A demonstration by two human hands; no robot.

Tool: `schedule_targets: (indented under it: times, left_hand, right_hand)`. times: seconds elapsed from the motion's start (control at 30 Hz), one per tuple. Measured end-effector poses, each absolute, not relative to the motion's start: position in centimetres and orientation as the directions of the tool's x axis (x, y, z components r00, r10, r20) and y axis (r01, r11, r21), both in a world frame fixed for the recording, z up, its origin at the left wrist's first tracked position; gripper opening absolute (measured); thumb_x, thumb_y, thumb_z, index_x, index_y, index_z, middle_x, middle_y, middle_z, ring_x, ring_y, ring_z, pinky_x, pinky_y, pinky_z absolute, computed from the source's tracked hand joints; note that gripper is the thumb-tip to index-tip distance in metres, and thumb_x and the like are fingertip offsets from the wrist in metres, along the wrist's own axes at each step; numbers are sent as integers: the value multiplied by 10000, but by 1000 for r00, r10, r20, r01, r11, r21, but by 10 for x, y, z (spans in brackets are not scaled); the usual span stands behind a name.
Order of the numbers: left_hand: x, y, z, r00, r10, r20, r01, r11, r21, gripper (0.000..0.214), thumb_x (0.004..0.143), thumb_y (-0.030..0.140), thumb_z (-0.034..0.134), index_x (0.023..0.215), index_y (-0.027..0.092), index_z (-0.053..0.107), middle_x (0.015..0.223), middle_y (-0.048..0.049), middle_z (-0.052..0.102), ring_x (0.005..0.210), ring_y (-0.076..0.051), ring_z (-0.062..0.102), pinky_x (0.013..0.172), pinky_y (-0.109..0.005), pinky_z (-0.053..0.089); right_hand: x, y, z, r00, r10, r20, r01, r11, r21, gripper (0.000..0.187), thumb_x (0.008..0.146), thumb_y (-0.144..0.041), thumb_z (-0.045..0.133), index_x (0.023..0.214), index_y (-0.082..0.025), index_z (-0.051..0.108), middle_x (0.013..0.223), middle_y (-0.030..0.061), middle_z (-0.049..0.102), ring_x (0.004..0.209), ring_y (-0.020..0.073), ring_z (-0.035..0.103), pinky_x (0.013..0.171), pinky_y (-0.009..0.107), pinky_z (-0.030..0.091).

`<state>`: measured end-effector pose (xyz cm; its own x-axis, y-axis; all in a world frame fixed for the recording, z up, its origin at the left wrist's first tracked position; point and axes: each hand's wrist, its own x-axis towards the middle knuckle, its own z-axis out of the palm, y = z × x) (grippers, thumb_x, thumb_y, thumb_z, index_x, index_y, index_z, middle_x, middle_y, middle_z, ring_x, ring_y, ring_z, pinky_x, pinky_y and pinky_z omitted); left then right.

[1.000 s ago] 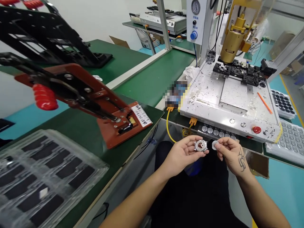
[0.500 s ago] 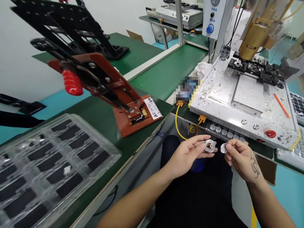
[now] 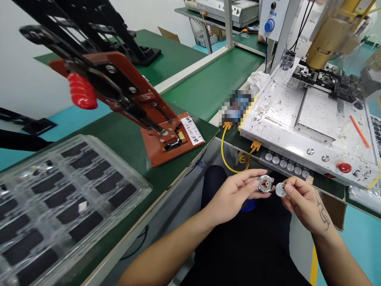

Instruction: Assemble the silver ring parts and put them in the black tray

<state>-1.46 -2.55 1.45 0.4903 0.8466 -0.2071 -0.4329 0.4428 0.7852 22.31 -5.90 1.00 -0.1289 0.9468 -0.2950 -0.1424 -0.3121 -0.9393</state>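
Observation:
My left hand (image 3: 236,194) grips a round silver metal case (image 3: 264,183) by its edge, face up, in front of my lap. My right hand (image 3: 300,200) pinches a small grey-white disc (image 3: 280,189) just to the right of the case, almost touching it. A row of several similar discs (image 3: 285,163) lies on a dark strip at the front edge of the white machine base (image 3: 297,131), right above my hands.
A red-brown toggle press (image 3: 139,107) with a red grip stands on the green bench (image 3: 119,139) at left. Clear plastic trays (image 3: 59,202) with dark pockets lie at the near left. A gold dispensing head (image 3: 330,35) hangs over black fixtures at the back right. An orange pen (image 3: 359,131) rests on the base.
The view has shifted left and down. My hands have closed the gap a little, bringing the disc nearer the case's right edge.

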Motion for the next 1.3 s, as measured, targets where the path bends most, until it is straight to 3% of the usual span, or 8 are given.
schedule_targets:
  times: [0.53,1.3]
  left_hand:
    - [-15,-27,15,507,834,-219,-463,478,746,466,989,402,811,1374,148,748,1229,-161,827,1214,-363,779,1085,-553,635]
    - [-15,-33,24,497,845,-197,-442,442,781,447,1000,415,797,1373,172,759,1267,-137,822,1188,-315,780,1049,-479,667]
  right_hand:
    - [225,-61,14,-74,960,-270,-98,-276,-956,332,1027,-497,740,871,-236,608,653,-32,538,584,143,387,581,319,249]
    - [223,-59,16,-58,973,-222,-21,-223,-975,331,1036,-495,724,852,-240,619,690,-8,590,634,164,482,617,326,355]
